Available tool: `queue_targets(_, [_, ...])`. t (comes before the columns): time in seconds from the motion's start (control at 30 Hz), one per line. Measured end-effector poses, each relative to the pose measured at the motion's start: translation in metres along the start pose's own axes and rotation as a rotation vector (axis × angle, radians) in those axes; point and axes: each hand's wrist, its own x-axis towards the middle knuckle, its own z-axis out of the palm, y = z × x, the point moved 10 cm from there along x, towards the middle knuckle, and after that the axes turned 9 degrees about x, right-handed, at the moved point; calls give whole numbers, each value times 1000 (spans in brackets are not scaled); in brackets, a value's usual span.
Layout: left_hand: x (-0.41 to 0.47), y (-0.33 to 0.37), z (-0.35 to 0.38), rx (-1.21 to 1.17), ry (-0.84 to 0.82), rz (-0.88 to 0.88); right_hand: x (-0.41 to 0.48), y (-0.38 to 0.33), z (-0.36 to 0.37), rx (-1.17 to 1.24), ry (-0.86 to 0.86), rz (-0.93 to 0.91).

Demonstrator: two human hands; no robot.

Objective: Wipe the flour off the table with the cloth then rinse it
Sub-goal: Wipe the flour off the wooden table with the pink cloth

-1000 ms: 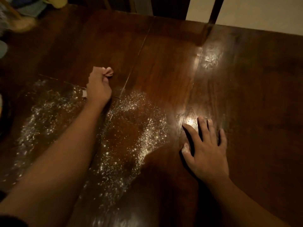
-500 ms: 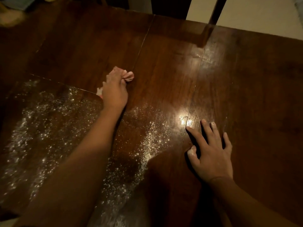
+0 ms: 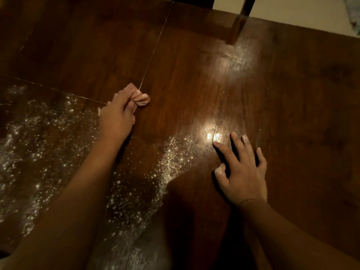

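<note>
Head view, mid-wipe by the look of it. Grips a bunched pink cloth (image 3: 141, 98) in the left hand (image 3: 116, 118), fingers clenched round it, with the wad poking out on the right of the fist. Presses it down on the dark wooden table (image 3: 296, 98), right at the seam (image 3: 153, 53) between two leaves. Rests the right hand (image 3: 244, 178) flat on the wood well to the right, fingers spread and released, holding nothing, white dust on the thumb tip. Leaves most of the flour (image 3: 46, 145) nearer than the cloth: a wide scatter on the left, under and beside the left forearm, plus a thicker ridge between the two arms.

Now the risks, as a guess:
- Carries the left forearm low over the scatter. Could drag through it and smear powder back over wiped wood.
- Works with a small, tight wad. Probably pushes flour ahead rather than lifting it, and could pack it into the seam.
- Could tip the ridge off the near edge onto the floor with a sweep that way.
- Plants a dusty thumb on clean wood. Could print fresh marks.
- Cannot tell whether damp or dry; if damp, risks making paste.

Has not yet begun the rinse; shows no sink.
</note>
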Motion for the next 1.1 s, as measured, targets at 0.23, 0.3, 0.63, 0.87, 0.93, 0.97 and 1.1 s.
queue_targets(0.23, [-74, 122, 75, -33, -361, 447, 0, 0, 0, 0, 1, 10])
queue_targets(0.3, [-100, 121, 86, -5, -589, 628, 1, 1, -1, 1, 7, 10])
queue_targets(0.63, [-33, 61, 33, -64, -16, 179, 0, 1, -2, 42, 26, 8])
queue_targets(0.87, [-142, 103, 64, -82, -602, 709, 0, 1, -1, 41, 26, 7])
queue_targets(0.93, [-126, 59, 53, -85, -613, 547, 0, 1, -1, 49, 23, 6])
queue_targets(0.97, [-109, 30, 41, -133, -531, 362, 0, 1, -1, 50, 22, 5])
queue_targets(1.1, [-96, -40, -14, -103, 38, -187, -1, 1, -1, 64, 20, -1])
